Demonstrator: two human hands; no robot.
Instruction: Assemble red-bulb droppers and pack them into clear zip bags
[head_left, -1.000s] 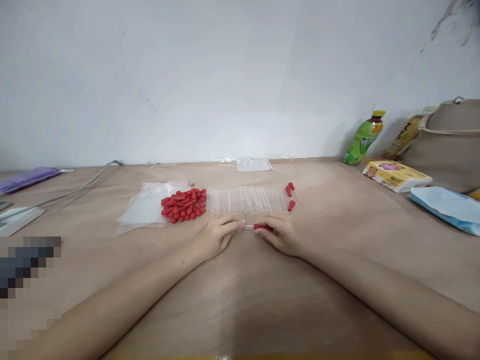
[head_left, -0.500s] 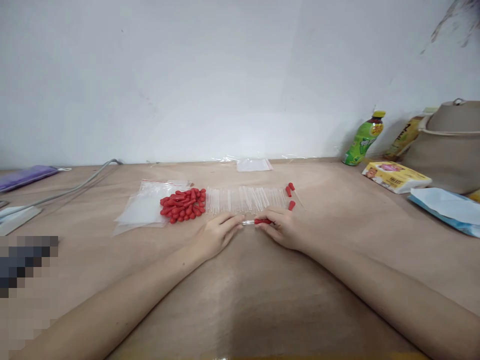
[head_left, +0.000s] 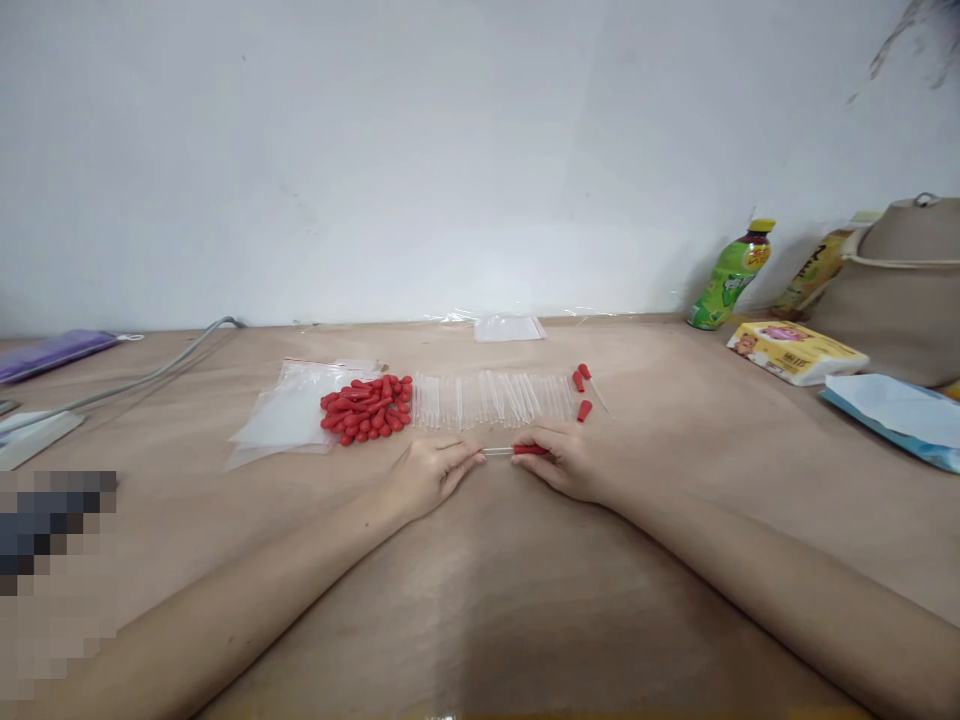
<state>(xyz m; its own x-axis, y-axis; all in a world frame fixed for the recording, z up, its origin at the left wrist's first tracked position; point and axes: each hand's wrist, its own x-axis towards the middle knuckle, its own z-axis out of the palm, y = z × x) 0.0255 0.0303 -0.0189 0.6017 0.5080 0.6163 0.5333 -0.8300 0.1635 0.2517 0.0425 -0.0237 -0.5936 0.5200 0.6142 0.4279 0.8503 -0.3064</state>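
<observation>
The left hand [head_left: 437, 473] pinched a tube [head_left: 498, 451], the right hand [head_left: 570, 466] a bulb [head_left: 529, 450]; holding both in line, without bending, seemed wisest

Desk [head_left: 675, 460]: brn, mottled lighter/darker. Wall [head_left: 375, 180]: wht-grey, w/ dk smudges upper R. Bulb pile [head_left: 364, 412]: plain red; held bulb [head_left: 529, 450] also red. Held tube [head_left: 496, 452] & tube row [head_left: 491, 398]: clear, whitish glints. Plastic bags [head_left: 281, 415]: clear/milky, thin red line at top edge. Bottle [head_left: 727, 285]: grn, yel cap. Tissue pack [head_left: 799, 352]: yel + wht, pink/brn cartoon figs. Packet [head_left: 892, 415]: wht & lt blue. Handbag [head_left: 892, 310]: grey-beige. Pouch [head_left: 60, 352]: purple. Cable [head_left: 161, 372]: grey.
</observation>
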